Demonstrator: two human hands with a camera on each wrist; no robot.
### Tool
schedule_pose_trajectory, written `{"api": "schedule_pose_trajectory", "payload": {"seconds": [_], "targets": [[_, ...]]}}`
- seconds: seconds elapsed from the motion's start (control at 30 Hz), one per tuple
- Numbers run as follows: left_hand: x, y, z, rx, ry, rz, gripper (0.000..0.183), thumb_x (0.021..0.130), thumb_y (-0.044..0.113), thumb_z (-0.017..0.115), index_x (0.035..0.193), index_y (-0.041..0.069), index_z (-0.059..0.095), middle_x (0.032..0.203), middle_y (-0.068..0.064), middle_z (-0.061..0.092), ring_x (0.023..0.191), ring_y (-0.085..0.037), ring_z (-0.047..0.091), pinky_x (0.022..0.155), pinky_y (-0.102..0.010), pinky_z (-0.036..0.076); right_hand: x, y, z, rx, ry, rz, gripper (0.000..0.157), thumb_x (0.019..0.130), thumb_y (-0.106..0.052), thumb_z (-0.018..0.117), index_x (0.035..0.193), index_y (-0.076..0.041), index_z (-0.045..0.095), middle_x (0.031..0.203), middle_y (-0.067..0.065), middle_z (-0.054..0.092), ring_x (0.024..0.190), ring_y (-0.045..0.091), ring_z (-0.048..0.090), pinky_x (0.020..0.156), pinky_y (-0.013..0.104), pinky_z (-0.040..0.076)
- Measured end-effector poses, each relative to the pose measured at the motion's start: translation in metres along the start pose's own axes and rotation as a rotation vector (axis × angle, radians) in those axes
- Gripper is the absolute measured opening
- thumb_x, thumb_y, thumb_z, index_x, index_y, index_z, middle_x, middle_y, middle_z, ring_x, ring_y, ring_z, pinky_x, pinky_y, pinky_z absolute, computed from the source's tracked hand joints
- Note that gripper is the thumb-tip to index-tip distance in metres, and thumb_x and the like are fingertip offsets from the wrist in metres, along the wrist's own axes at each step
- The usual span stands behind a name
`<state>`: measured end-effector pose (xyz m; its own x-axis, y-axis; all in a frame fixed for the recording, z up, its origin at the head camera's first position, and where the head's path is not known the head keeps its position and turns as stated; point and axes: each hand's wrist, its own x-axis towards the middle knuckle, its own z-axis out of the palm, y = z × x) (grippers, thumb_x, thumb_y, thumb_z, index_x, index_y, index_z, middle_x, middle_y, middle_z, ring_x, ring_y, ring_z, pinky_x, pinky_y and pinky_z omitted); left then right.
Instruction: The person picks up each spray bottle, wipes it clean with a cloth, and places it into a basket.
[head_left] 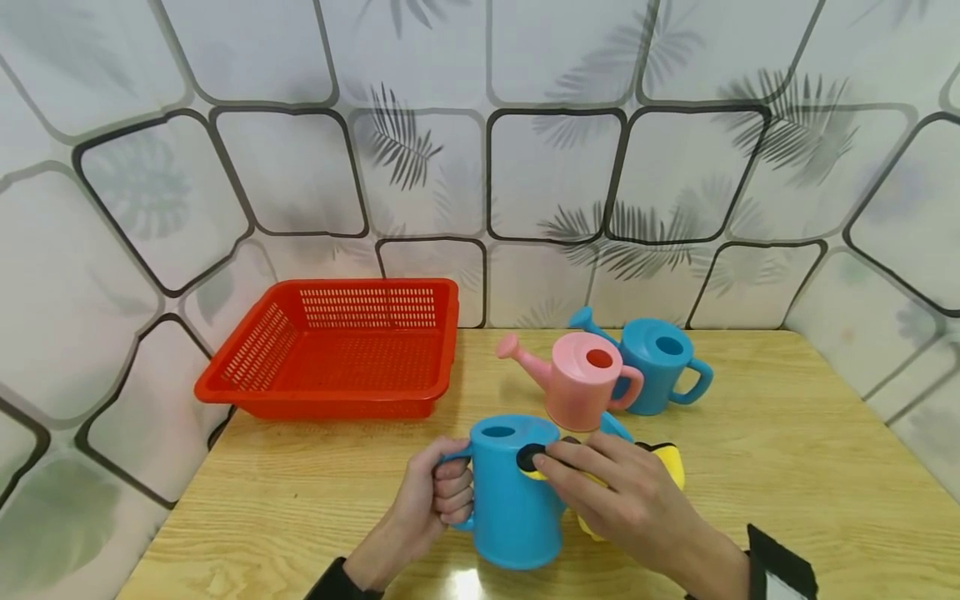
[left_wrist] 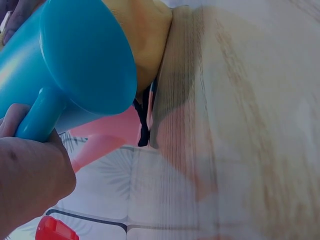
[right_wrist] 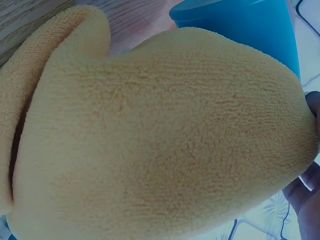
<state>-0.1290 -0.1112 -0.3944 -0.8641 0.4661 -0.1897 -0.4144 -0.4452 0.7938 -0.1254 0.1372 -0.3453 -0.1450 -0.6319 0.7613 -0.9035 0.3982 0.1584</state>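
My left hand [head_left: 442, 492] grips the handle of a blue watering can [head_left: 517, 517], which stands upright in the head view; its base [left_wrist: 90, 55] faces the left wrist camera. On the can's right side, my right hand [head_left: 630, 492] pinches the end of a yellow fuzzy plush thing [right_wrist: 165, 135] between thumb and fingers [right_wrist: 300, 192]. This plush thing has black parts, and a dark round end lies against the can in the head view. Most of it is hidden behind the right hand there, so its exact kind cannot be told.
Behind the hands stand a pink watering can [head_left: 581, 383] and another blue watering can [head_left: 656, 367], close together. A red plastic basket [head_left: 322, 408] sits at the back left of the wooden table [head_left: 300, 500]. Patterned white walls [head_left: 427, 183] enclose the table's back and sides.
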Motion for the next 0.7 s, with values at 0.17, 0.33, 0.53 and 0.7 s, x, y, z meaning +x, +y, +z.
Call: {"api": "schedule_pose_trajectory", "payload": {"seconds": [0.17,0.33,0.53,0.7], "targets": [[0.000,-0.001,-0.001,-0.002,-0.008,0.009,0.047,0.099,0.025,0.039,0.054,0.020,0.026,0.046,0.008,0.023,0.038,-0.006,0.023,0.039,-0.019,0.019,-0.002,0.000,0.001,0.003,-0.003,-0.009,0.034,0.104,-0.023,0.044,0.108,-0.005,0.073,0.094,0.007,0.075,0.072,0.018,0.063,0.056,0.031,0.059],[0.001,0.000,-0.001,-0.013,0.000,0.018,0.047,0.099,0.024,0.039,0.054,0.020,0.026,0.046,0.009,0.023,0.038,-0.006,0.022,0.040,-0.020,0.018,-0.005,-0.003,0.002,0.025,-0.034,0.002,0.035,0.105,-0.023,0.041,0.109,-0.007,0.072,0.096,0.004,0.075,0.074,0.016,0.063,0.056,0.029,0.059],[0.003,0.002,-0.002,-0.026,0.033,0.033,0.047,0.099,0.025,0.040,0.054,0.021,0.027,0.046,0.009,0.025,0.038,-0.007,0.024,0.040,-0.020,0.020,-0.010,-0.007,0.004,0.077,-0.081,-0.002,0.037,0.106,-0.023,0.038,0.112,-0.008,0.071,0.098,0.002,0.074,0.077,0.015,0.062,0.059,0.029,0.060],[0.001,0.003,-0.004,-0.054,0.061,0.053,0.047,0.098,0.025,0.039,0.053,0.020,0.026,0.045,0.008,0.023,0.038,-0.008,0.023,0.040,-0.020,0.020,-0.015,-0.013,0.008,0.158,-0.086,-0.030,0.028,0.102,-0.022,0.049,0.111,-0.006,0.071,0.098,0.003,0.074,0.076,0.014,0.060,0.061,0.023,0.057]]}}
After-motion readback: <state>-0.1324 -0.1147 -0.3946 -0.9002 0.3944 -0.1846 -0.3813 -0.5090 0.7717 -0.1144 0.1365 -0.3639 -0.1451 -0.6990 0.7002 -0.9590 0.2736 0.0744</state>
